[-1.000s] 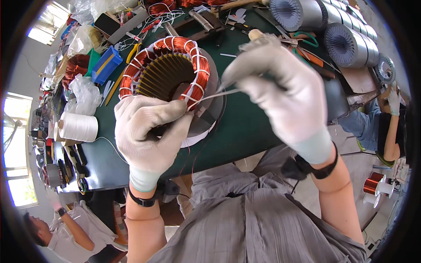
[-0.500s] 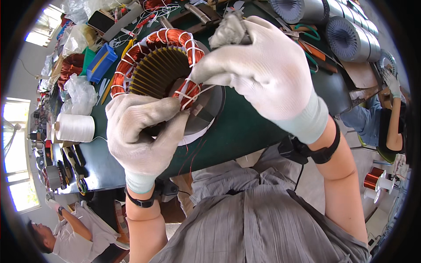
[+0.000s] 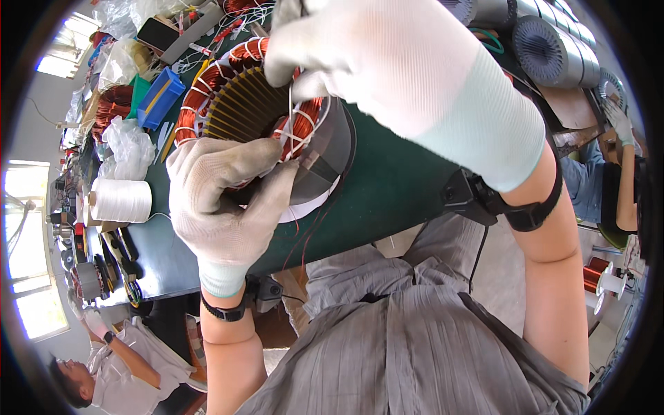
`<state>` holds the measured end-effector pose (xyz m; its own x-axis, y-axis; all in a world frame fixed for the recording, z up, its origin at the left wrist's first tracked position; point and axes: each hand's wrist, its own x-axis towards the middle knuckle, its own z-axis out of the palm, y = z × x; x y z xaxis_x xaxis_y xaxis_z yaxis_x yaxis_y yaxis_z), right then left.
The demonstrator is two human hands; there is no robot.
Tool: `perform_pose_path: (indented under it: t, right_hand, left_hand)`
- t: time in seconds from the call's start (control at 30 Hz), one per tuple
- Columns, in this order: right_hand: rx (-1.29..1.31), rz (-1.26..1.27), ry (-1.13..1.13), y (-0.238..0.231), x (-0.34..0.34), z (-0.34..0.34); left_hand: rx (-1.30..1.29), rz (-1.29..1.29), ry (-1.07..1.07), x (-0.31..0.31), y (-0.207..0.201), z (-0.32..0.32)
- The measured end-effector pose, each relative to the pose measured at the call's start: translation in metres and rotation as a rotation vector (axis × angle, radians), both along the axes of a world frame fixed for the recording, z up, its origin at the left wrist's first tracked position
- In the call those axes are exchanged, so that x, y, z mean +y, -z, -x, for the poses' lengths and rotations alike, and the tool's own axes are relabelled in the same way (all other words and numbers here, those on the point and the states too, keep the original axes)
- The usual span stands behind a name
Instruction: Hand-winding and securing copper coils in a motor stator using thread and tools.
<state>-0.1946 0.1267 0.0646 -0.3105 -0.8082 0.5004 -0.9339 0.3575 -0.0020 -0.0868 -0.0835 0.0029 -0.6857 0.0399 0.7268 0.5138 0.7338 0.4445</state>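
A motor stator [image 3: 337, 138] with a grey metal body stands on the table before me. Its end ring of copper winding [image 3: 188, 124] is bound with white lacing. My left hand [image 3: 225, 200], in a pale knit glove with dirty fingertips, pinches the near edge of the winding between thumb and fingers. Above the ring's right side is my gloved right hand [image 3: 360, 62], its fingers curled. A taut white lacing cord [image 3: 291, 104] runs from these fingers down to the winding. Part of the right hand is cut off by the upper edge. Loose red wires [image 3: 315, 232] hang below the stator.
At the left are a spool of white thread [image 3: 121, 200], a blue bin [image 3: 160, 98], plastic bags [image 3: 126, 145] and hand tools [image 3: 119, 259]. More stator cores [image 3: 557, 59] lie at the far right. Co-workers sit at the lower left [image 3: 128, 366] and right [image 3: 626, 187].
My right hand has moved up and to the left, drawing the cord upward from the winding. My left hand keeps nearly the same place and grip.
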Motion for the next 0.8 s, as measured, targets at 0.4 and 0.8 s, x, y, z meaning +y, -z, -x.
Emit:
perform_pose_path:
  t: [0.4,0.8]
  right_hand:
    - [0.026,0.541,-0.115,0.068,-0.012,-0.038]
    - [-0.022,0.730,-0.447,0.079,-0.024,-0.045]
  left_hand:
    - [0.046,0.063,0.030,-0.006,-0.001,0.005]
    - [0.002,0.000,0.021,-0.001,-0.002,0.002]
